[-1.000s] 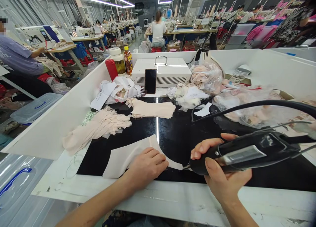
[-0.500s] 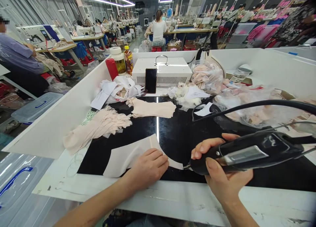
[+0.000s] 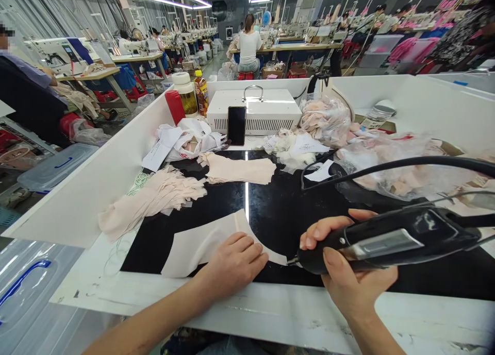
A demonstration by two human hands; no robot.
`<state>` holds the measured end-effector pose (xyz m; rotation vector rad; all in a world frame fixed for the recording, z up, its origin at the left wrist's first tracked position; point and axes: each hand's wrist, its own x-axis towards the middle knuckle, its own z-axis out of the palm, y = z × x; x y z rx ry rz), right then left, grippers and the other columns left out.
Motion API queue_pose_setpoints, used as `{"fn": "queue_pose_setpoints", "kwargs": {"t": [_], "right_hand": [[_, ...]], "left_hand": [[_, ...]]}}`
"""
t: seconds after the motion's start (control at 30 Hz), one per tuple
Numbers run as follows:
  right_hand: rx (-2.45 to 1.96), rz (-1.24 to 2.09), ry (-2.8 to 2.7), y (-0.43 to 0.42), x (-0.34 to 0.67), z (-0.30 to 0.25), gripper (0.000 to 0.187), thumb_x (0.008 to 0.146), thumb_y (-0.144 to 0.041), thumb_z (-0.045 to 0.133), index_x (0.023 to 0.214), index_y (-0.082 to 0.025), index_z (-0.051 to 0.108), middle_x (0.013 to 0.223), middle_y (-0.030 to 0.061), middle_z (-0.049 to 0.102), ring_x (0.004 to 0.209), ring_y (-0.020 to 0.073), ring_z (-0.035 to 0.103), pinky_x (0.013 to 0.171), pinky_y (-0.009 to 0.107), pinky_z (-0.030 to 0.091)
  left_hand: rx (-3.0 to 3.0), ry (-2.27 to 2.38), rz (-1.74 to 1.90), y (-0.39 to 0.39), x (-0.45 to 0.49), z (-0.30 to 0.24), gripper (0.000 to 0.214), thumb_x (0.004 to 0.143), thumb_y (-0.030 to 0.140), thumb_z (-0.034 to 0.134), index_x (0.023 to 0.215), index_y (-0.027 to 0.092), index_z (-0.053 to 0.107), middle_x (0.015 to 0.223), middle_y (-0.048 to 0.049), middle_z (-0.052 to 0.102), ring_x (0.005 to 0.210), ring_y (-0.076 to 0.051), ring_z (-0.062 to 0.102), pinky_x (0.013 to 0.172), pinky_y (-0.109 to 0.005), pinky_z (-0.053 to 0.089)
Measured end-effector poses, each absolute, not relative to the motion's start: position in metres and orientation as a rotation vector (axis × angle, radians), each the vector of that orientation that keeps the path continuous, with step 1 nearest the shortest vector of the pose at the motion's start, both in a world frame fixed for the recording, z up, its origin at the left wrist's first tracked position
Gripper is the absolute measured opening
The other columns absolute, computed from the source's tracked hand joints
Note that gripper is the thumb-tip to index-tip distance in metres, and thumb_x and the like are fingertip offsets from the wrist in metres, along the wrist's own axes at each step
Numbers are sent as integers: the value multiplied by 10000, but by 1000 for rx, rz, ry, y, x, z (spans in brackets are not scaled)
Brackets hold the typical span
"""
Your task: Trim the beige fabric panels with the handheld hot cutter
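Note:
A pale fabric piece (image 3: 204, 241) with a curved edge lies on the black work surface (image 3: 286, 210). My left hand (image 3: 237, 257) rests on its right part, palm down, with the fingers lightly bent and pressing on the cloth. In my right hand (image 3: 348, 262) is a black corded handheld tool (image 3: 386, 241) with a thin metal tip. That tip meets the narrow right end of the fabric piece. My thumb and fingers wrap round the tool's front body, and its thick cable curves off to the right.
Beyond lie a flat stack of beige fabric pieces (image 3: 240, 169) and a looser beige pile (image 3: 154, 198). A phone (image 3: 236, 125) leans on a white metal box (image 3: 270, 107). Plastic bags of fabric (image 3: 390, 164) fill the right. White side panels (image 3: 77, 200) border the table.
My left hand has slid very slightly to the right on the fabric. The tool's rear end has shifted a little, while its tip stays put. A person at far left has moved.

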<state>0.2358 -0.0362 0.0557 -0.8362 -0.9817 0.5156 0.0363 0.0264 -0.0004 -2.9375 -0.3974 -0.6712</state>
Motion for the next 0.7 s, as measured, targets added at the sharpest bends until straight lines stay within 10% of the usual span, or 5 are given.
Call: {"fn": "queue_pose_setpoints", "kwargs": {"t": [0.7], "right_hand": [[-818,521,-935,-8,213,51,493,897,-246,832,1288,-307,539,863,-43,682,592,123,636,544,282,583]], "left_hand": [[-2971,-398,-798,27,36,-3,199,1124,111,481,1094,135,676,978,-38,718,890,-194,642,890,-347,537]]}}
